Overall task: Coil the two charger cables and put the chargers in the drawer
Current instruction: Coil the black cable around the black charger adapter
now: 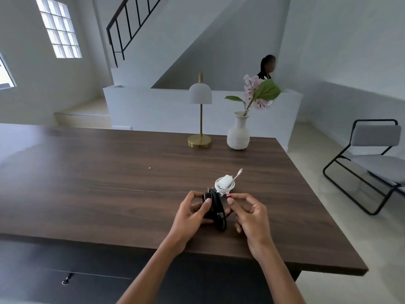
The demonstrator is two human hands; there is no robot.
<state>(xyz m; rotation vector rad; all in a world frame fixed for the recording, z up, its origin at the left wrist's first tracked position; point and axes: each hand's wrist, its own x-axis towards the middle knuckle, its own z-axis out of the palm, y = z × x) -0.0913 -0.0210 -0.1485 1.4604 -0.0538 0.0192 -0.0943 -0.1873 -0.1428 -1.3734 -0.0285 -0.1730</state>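
A black charger [215, 207] with its cable wound in loops sits between my hands above the dark wooden table [109, 183]. My left hand [192, 213] grips the black plug body, thumb on top. My right hand [247, 212] pinches the cable's red-tipped end [228, 195] between thumb and forefinger. Just behind lies the white charger [225, 182], its white cable coiled around it and the connector end [240, 171] sticking out to the far right. Below the table's near edge a dark drawer front [92, 275] with a small knob [65, 281] is shut.
A gold-stemmed lamp [199, 119] and a white vase with pink flowers [238, 133] stand at the table's far edge. A black-framed chair [370, 163] stands on the floor to the right. A person [267, 66] is behind the low white wall.
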